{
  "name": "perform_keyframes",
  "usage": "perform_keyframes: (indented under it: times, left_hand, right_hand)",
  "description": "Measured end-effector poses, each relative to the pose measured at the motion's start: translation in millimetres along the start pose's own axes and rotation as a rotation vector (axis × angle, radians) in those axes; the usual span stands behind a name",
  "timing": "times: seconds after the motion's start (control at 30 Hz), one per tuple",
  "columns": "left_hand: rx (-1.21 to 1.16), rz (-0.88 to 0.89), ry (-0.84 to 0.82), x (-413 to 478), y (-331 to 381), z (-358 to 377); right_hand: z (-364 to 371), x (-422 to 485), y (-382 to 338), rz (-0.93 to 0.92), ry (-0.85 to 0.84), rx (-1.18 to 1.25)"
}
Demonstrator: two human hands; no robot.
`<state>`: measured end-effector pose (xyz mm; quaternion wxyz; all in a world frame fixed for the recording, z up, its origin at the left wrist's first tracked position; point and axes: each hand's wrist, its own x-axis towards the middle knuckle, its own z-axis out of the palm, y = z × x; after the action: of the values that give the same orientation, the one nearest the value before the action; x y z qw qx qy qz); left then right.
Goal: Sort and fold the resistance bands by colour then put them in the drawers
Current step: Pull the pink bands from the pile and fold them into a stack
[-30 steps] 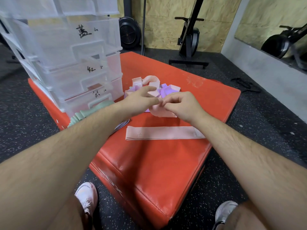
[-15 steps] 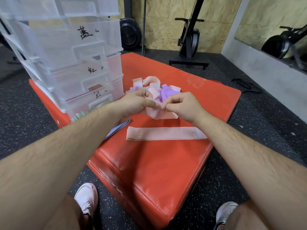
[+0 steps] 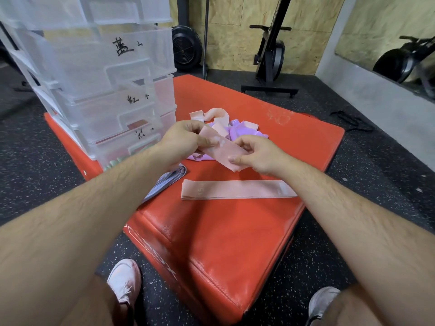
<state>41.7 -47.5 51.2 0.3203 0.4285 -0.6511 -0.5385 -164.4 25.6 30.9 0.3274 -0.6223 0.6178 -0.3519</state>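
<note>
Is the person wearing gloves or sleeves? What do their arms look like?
No gloves, no sleeves in view. The left hand and right hand are bare, with no watch or bracelet at either wrist. The left forearm and right forearm are bare and hairy.

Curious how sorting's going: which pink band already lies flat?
The long pink band lying alone on the red box. The held band hangs between left hand and right hand; others sit crumpled in the pile.

matt cloth band (image 3: 223, 150), glossy vinyl box (image 3: 211, 231)
</note>
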Motion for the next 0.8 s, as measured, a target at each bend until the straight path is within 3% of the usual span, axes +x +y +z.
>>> perform_keyframes:
  times: [0.23,0.53,0.67,0.8]
  left_hand:
    - [-0.098,0.008,0.051,-6,7,-9]
    - [-0.190,0.006,0.085,-11,12,-17]
    - [-0.177,-0.025,0.091,-12,7,-22]
    - [-0.159,-0.093,0.069,-14,-1,-16]
  right_hand:
    - [-31,-2,19,0.084,-0.072,-0.300]
    - [-77,-19,53,0.212,0.033,-0.442]
    - [-97,-33,63,0.300,0.049,-0.353]
    - [-104,-48,69,0.422,0.045,0.008]
